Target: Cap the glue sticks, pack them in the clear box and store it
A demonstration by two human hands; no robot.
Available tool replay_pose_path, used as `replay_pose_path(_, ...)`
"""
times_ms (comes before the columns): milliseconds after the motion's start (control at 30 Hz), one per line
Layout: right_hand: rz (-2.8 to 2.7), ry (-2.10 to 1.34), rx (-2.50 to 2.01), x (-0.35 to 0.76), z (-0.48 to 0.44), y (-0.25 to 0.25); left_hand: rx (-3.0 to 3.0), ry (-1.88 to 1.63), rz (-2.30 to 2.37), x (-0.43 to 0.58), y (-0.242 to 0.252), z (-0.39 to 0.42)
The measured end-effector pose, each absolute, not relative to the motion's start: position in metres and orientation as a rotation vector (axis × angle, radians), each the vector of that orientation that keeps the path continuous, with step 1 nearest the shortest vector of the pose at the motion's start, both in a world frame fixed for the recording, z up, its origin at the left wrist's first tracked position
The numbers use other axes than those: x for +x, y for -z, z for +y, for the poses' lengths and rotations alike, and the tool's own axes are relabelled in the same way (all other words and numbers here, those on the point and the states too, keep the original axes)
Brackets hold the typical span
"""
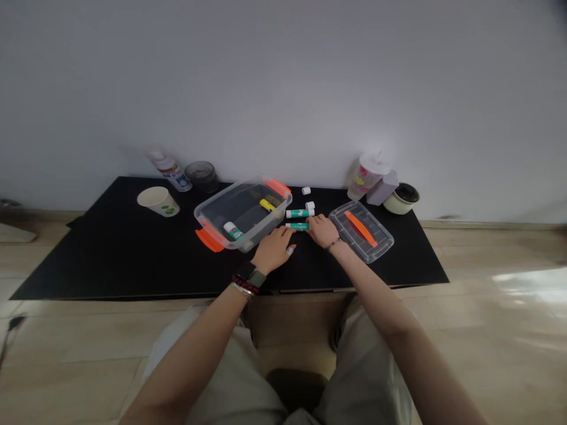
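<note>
Both my hands rest on a black table (133,254) around a green-and-white glue stick (297,226) lying on its side. My left hand (275,248), with a watch and bracelets at the wrist, touches the stick's left end with curled fingers. My right hand (323,230) pinches its right end. A second green glue stick (300,213) lies just behind, with a white cap (310,205) beside it and another white cap (306,190) farther back. A clear plastic box (221,208) with orange latches stands to the left, holding a yellow stick (267,205) and a green-white stick (233,230).
The box's clear lid (376,242) with an orange handle lies right of my hands. A paper cup (158,201), a spray bottle (170,170) and a dark glass (202,176) stand at the back left. A drink cup (365,175), a small carton (383,187) and a bowl (401,198) stand at the back right.
</note>
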State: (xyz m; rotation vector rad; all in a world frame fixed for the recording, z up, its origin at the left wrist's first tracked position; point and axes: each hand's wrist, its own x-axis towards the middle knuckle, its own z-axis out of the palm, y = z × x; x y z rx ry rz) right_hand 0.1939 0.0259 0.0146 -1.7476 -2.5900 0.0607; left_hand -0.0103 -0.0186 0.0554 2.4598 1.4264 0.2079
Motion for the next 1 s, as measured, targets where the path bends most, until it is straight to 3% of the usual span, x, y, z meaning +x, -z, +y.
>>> replay_pose_path(233,-2.621,-0.139,-1.864,0.188,0.021,-0.018,2.529,-0.230,1.421,0.000,-0.038,-0.012)
replay_pose_path(467,-2.372,-0.989,-1.383,0.196,0.022,-0.063,2.450,-0.269,1.491,0.004,-0.047,-0.016)
replay_pose_path(533,-2.190,-1.098,-1.337,0.205,0.034,-0.071,2.293,-0.267,1.501,0.004,-0.051,-0.016)
replay_pose_path(633,-1.981,-0.862,-1.527,0.219,0.064,-0.068,2.064,-0.346,1.460,0.003,-0.050,-0.016)
replay_pose_path(767,-2.094,-0.484,-1.771,0.227,0.103,-0.043,1.842,-0.466,1.338,0.001,-0.047,-0.019)
replay_pose_path(1000,-2.374,-0.441,-1.878,0.219,0.131,-0.006,1.669,-0.506,1.270,0.002,-0.053,-0.020)
